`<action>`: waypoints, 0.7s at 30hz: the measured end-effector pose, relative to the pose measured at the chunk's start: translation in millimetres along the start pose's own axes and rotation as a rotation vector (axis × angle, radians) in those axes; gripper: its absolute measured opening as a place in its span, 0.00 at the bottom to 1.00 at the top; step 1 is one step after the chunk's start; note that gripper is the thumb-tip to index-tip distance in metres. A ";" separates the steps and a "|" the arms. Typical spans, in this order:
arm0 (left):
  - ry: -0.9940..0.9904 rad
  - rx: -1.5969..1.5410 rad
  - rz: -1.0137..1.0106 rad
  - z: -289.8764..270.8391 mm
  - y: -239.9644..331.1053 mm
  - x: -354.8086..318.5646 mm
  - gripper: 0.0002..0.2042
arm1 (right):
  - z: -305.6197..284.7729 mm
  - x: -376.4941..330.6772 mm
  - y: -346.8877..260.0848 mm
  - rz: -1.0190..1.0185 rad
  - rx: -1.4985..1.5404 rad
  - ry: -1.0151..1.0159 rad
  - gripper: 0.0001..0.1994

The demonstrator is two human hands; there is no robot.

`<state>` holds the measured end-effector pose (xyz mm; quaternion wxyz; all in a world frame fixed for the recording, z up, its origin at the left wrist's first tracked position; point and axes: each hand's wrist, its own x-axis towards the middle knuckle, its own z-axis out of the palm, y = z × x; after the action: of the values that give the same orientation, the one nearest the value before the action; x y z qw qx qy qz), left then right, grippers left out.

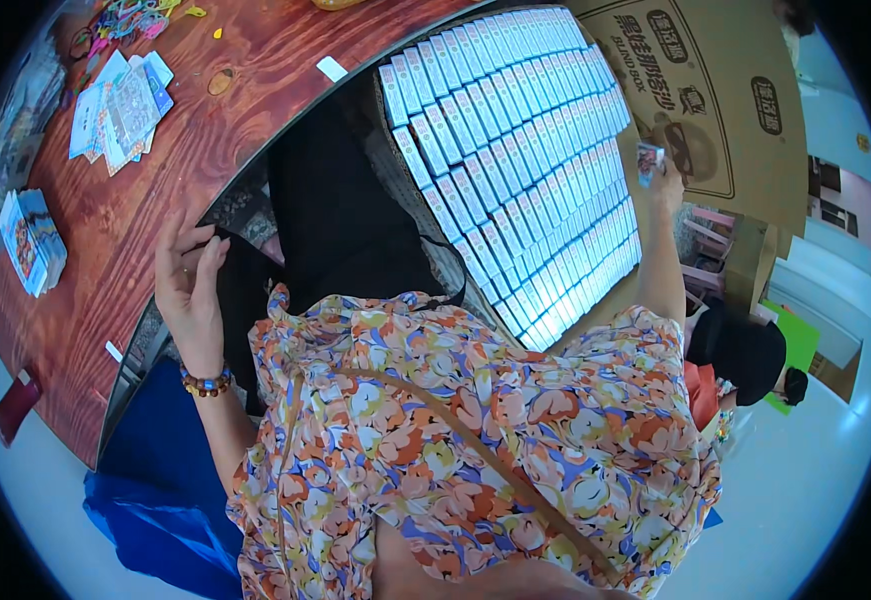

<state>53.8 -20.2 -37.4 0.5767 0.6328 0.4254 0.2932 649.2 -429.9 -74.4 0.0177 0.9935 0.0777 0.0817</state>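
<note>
1. Right hand (665, 180): raised at the far right edge of the open carton, fingers pinched shut on a small rectangular card pack with a printed glossy wrapper (649, 160); the pack stands just above the packed rows, clear of them.
2. Left hand (188, 285): fingers loosely spread and slightly curled, holding nothing, fingertips resting at the edge of the reddish-brown varnished wooden table (145, 190) beside a black fabric bag (340, 220).
3. Large brown corrugated cardboard carton (695, 90): flap folded back, filled with dense, even rows of pale blue-white slim card packs (515, 160) standing on edge, touching one another.
4. Handling, as a judgement: the held pack is probably light and fairly stiff, its smooth wrapper likely slippery; a pinch across the two broad faces near the top edge should be the surest hold, since neighbours close off the sides.
5. Loose flat colourful card packs (120, 105) and a squared stack of card packs (30, 240) lie on the table, well apart from both hands.
6. Wooden bead bracelet (205, 382): worn on the left wrist.
</note>
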 end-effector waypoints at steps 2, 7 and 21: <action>0.006 0.044 0.014 -6.4 -0.1 -6.1 0.23 | 29.4 5.1 -6.7 -0.089 0.014 -0.099 0.18; -0.038 0.198 0.008 -11.7 8.9 -10.1 0.22 | 77.6 23.1 -19.3 -0.269 -0.023 -0.268 0.18; 0.624 0.871 0.435 -105.9 28.8 21.4 0.23 | 125.1 43.5 6.2 -0.418 0.649 -0.405 0.25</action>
<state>-21.7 50.2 5.5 0.0368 0.7682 0.5172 0.3756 713.2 -431.9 -190.5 -0.2646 0.9064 0.2937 -0.1490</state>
